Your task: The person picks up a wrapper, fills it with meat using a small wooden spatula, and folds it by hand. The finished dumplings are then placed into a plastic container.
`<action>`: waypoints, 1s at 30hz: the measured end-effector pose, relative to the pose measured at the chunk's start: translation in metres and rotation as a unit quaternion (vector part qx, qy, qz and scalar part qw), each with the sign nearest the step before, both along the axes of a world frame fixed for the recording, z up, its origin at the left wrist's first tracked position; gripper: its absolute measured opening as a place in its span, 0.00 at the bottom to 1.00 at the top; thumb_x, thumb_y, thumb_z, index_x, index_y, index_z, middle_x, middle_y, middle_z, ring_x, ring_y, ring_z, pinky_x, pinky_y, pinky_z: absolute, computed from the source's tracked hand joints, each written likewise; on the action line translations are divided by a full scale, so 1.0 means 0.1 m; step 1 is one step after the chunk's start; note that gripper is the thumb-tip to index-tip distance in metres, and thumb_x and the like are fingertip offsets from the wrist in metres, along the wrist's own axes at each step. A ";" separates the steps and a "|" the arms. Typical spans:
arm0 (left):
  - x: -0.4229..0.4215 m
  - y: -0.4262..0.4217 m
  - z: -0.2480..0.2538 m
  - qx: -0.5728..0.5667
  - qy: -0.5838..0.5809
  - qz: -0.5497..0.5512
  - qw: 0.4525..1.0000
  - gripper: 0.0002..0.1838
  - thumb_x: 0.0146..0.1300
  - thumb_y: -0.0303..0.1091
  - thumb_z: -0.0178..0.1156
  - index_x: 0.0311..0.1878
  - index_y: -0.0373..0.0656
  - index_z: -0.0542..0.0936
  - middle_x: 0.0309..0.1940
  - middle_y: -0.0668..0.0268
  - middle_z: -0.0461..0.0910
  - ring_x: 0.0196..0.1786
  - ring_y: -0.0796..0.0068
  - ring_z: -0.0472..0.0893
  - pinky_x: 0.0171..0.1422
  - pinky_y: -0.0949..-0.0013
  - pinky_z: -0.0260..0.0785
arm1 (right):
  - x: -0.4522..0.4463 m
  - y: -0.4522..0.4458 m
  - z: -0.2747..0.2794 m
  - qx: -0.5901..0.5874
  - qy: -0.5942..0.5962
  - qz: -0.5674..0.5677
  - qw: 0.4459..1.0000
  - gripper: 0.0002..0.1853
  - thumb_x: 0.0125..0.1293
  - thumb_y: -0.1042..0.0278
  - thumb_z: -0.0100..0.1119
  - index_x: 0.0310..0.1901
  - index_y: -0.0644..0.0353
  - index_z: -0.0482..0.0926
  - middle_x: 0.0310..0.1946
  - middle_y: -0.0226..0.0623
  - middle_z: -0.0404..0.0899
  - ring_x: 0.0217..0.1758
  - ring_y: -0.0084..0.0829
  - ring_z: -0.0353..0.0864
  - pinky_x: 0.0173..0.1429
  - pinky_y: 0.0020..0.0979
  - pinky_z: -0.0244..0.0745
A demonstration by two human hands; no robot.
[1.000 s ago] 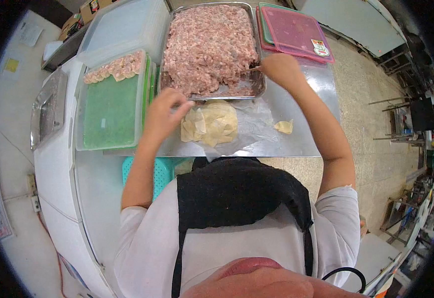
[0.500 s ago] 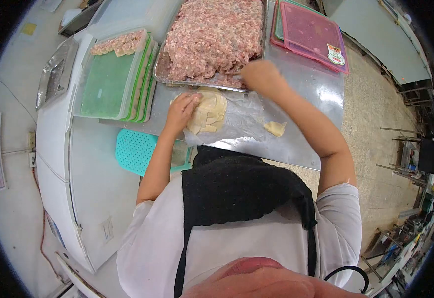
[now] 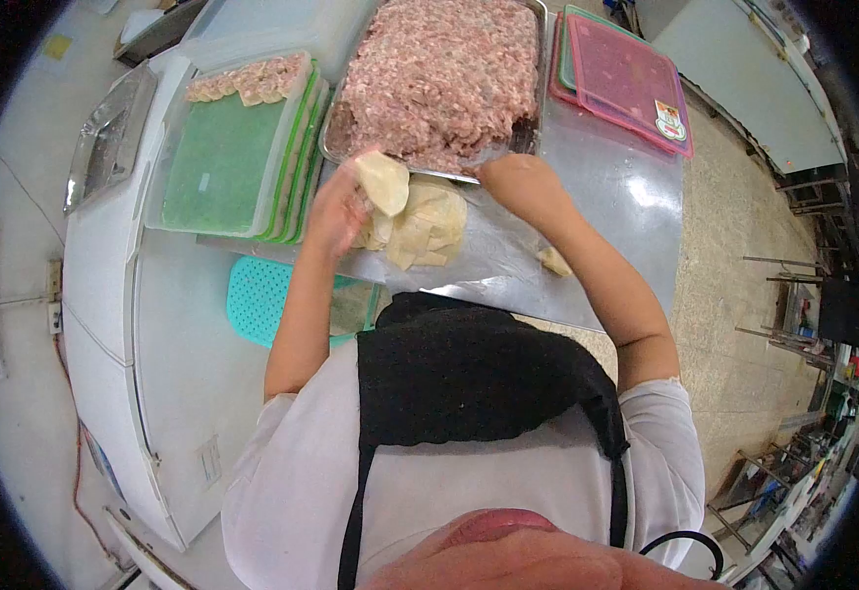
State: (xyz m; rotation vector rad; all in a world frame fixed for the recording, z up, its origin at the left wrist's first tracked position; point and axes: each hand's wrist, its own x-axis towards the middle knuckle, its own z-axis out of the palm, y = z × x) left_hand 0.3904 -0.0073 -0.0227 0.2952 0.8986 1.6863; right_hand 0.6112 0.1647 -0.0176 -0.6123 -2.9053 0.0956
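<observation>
My left hand [image 3: 336, 211] holds up one pale, thin wrapper [image 3: 384, 184] by its edge. Just right of it, a pile of wrappers [image 3: 428, 228] lies on a clear plastic sheet [image 3: 493, 246]. My right hand [image 3: 523, 187] is closed at the near edge of a metal tray [image 3: 545, 59] heaped with minced meat [image 3: 439, 74]; what its fingers grip is too small to make out. A loose wrapper [image 3: 553, 261] lies partly behind my right forearm. On the left, a green-bottomed container [image 3: 218, 162] has a row of filled pieces [image 3: 253, 81] along its far end.
Pink and green lids [image 3: 621, 79] lie at the table's far right. Clear lids [image 3: 267, 34] are at the back left. A turquoise perforated basket [image 3: 256, 297] sits below the table's left edge. An empty-looking metal tray [image 3: 110, 138] lies farther left.
My left hand has lifted a wrapper off the pile and moved slightly left. My right hand was over the meat's near corner and is now at the tray's near rim.
</observation>
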 end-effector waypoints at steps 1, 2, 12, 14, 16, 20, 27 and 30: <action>-0.03 -0.05 -0.08 -0.015 0.227 -0.025 0.973 0.21 0.68 0.33 0.51 0.63 0.41 0.71 0.53 0.62 0.78 0.56 0.65 0.76 0.62 0.63 0.67 | 0.00 0.03 0.02 -0.056 0.011 -0.033 0.998 0.11 0.55 0.65 0.54 0.24 0.61 0.82 0.23 0.47 0.81 0.27 0.43 0.83 0.31 0.40 0.77; -0.07 -0.10 -0.16 -0.028 0.442 -0.047 0.895 0.21 0.66 0.31 0.53 0.63 0.44 0.71 0.51 0.62 0.79 0.55 0.63 0.77 0.60 0.62 0.68 | 0.00 0.06 0.06 -0.053 0.011 -0.035 0.998 0.11 0.55 0.65 0.54 0.24 0.61 0.82 0.23 0.47 0.81 0.27 0.43 0.83 0.31 0.40 0.77; -0.40 -0.27 0.08 0.005 0.827 -0.033 0.561 0.13 0.42 0.29 0.67 0.31 0.44 0.74 0.33 0.63 0.75 0.44 0.58 0.75 0.47 0.58 0.66 | -0.56 -0.20 0.17 0.000 -0.010 -0.018 1.000 0.10 0.58 0.63 0.53 0.27 0.58 0.82 0.26 0.44 0.82 0.30 0.44 0.83 0.33 0.43 0.78; -0.46 -0.29 0.08 0.007 0.818 -0.049 0.573 0.13 0.41 0.29 0.67 0.30 0.44 0.73 0.34 0.63 0.74 0.44 0.57 0.74 0.48 0.58 0.66 | -0.69 -0.21 0.34 -0.024 0.034 -0.029 0.999 0.10 0.57 0.65 0.53 0.25 0.59 0.82 0.25 0.45 0.82 0.29 0.43 0.84 0.32 0.42 0.78; -0.50 -0.30 0.03 0.007 0.811 -0.067 0.582 0.14 0.40 0.29 0.68 0.29 0.44 0.72 0.34 0.63 0.73 0.45 0.57 0.73 0.48 0.58 0.66 | -0.92 -0.20 0.42 0.065 0.019 -0.023 0.997 0.09 0.57 0.67 0.53 0.26 0.58 0.81 0.24 0.45 0.82 0.28 0.43 0.83 0.31 0.41 0.78; -0.50 -0.25 -0.06 0.098 0.670 -0.033 0.735 0.10 0.53 0.29 0.62 0.39 0.42 0.76 0.39 0.60 0.77 0.46 0.58 0.77 0.52 0.61 0.68 | -1.20 -0.38 0.04 0.009 -0.103 -0.009 0.995 0.12 0.62 0.60 0.52 0.30 0.55 0.83 0.28 0.43 0.83 0.35 0.43 0.83 0.38 0.44 0.76; -0.43 0.14 -0.15 0.055 0.040 -0.059 0.996 0.17 0.69 0.31 0.48 0.56 0.32 0.71 0.52 0.54 0.77 0.54 0.62 0.78 0.64 0.61 0.68 | -0.82 -0.33 0.17 -0.356 0.208 -0.200 0.889 0.22 0.68 0.50 0.53 0.37 0.64 0.81 0.25 0.42 0.80 0.32 0.36 0.81 0.40 0.36 0.72; -0.36 0.56 -0.07 0.040 -0.082 0.004 0.996 0.17 0.70 0.30 0.47 0.57 0.31 0.69 0.53 0.51 0.75 0.55 0.57 0.77 0.65 0.58 0.68 | -0.70 -0.23 0.22 -0.442 0.232 -0.220 0.838 0.19 0.69 0.53 0.53 0.41 0.65 0.81 0.24 0.34 0.73 0.31 0.21 0.71 0.39 0.28 0.69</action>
